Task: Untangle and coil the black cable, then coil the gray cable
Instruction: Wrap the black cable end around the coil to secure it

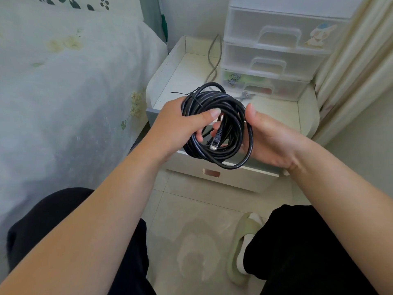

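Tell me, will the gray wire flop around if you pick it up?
Probably a bit. The gray cable lies in loose curves on the nightstand, so it looks bendy, likely springy. It seems thin and light, and its loose end could dangle and swing.

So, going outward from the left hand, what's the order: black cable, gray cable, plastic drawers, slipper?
1. black cable, held in the left hand.
2. gray cable, behind on the white cabinet.
3. plastic drawers and slipper, back right and floor: too close to call.
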`<state>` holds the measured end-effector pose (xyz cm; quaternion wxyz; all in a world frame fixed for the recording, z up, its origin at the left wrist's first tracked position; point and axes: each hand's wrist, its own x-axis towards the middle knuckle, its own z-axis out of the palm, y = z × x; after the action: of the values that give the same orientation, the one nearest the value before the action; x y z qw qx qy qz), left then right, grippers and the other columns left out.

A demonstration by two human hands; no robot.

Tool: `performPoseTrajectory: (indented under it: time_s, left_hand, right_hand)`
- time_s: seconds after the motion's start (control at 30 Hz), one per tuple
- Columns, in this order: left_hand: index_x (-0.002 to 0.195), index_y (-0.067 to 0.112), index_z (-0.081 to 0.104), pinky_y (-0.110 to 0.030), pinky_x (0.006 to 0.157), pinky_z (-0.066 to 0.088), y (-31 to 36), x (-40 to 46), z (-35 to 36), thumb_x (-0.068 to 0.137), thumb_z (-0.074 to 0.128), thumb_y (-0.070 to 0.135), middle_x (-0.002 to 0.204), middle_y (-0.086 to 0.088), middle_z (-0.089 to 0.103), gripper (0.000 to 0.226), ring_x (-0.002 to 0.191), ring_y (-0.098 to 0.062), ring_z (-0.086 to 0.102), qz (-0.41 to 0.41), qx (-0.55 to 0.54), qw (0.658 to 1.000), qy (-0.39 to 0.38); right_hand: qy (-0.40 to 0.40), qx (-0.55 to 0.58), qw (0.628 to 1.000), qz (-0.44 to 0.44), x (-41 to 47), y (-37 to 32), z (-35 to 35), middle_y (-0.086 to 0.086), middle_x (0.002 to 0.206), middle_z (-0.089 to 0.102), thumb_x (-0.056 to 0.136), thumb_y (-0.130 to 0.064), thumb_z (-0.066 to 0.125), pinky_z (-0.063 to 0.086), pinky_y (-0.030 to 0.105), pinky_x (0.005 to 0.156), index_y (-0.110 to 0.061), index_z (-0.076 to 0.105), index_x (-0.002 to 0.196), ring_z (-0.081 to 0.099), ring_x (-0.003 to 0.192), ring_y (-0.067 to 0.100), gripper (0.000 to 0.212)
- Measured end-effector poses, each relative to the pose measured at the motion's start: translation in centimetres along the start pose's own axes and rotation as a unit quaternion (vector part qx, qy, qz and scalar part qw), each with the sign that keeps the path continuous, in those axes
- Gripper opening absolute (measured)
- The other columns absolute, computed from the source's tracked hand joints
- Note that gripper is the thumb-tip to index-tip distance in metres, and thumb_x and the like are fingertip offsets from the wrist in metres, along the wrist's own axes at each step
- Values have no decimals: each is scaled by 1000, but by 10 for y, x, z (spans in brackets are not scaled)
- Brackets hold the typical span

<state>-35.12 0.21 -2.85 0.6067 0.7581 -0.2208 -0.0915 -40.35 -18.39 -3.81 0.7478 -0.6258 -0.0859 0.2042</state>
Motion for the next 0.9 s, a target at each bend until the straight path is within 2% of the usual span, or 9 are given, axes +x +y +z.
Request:
performPoseTrajectory:
  time_s: [0.13,0.23,0.33,0.43,0.57,0.6,0.7,0.8,0.9]
  left_hand:
    - [86,19,63,-11,56,44,-1,0,1,85,70,30,49,13,60,13,50,-8,58,8,54,998,-9]
    - [83,23,61,-9,57,43,-1,-2,3,86,69,31,49,13,60,11,51,-6,59,14,59,998,-11]
    - [70,32,61,-20,66,47,-2,-1,2,87,69,29,47,5,56,19,50,-11,57,6,3,1000,-16]
    - [59,33,62,-26,64,45,-3,-1,1,85,67,29,46,3,47,27,46,-14,50,-19,-82,996,-40]
    - [52,28,58,-29,56,45,-2,3,3,87,67,24,45,3,43,37,43,-15,45,-40,-132,989,-50]
    - [52,27,57,-30,57,45,-2,4,3,87,67,24,46,3,43,37,43,-15,45,-42,-132,989,-45]
    - [51,29,58,-35,65,47,2,7,3,88,67,26,49,0,46,38,47,-18,49,-44,-105,993,-21]
    - [54,25,57,-38,69,51,4,8,6,87,68,28,52,-1,48,35,48,-19,51,-57,-100,993,4]
    - [68,14,57,-37,64,54,10,14,11,86,70,28,57,0,54,26,51,-18,55,-81,-99,992,2]
  right_hand:
    - [93,-97,991,-17,2,2,6,17,108,60,79,-15,64,47,43,94,0,55,118,58,101,30,42]
    - [148,-59,987,-12,5,9,9,16,92,58,75,-20,68,46,52,86,5,59,98,56,88,30,35]
    - [188,-86,978,-40,8,6,15,4,74,57,74,-25,67,45,32,72,-5,61,77,56,74,18,21]
    - [206,-136,965,-86,12,4,19,17,80,50,72,-29,63,38,36,74,15,52,94,48,77,19,51]
    - [209,-89,971,-78,15,6,19,18,96,55,72,-26,64,46,49,91,8,53,109,56,95,41,51]
    - [219,-75,970,-70,15,8,19,16,99,58,71,-26,66,46,49,94,7,53,111,60,101,39,53]
    - [278,-53,956,-80,16,11,19,11,97,64,72,-16,67,54,40,81,-8,49,114,68,86,24,46]
    - [287,-53,954,-62,16,7,11,9,96,70,79,-10,70,53,33,83,-33,37,125,69,89,21,61]
    - [254,-63,965,-30,17,-3,5,7,79,57,79,-12,68,46,33,72,-8,55,108,58,76,21,32]
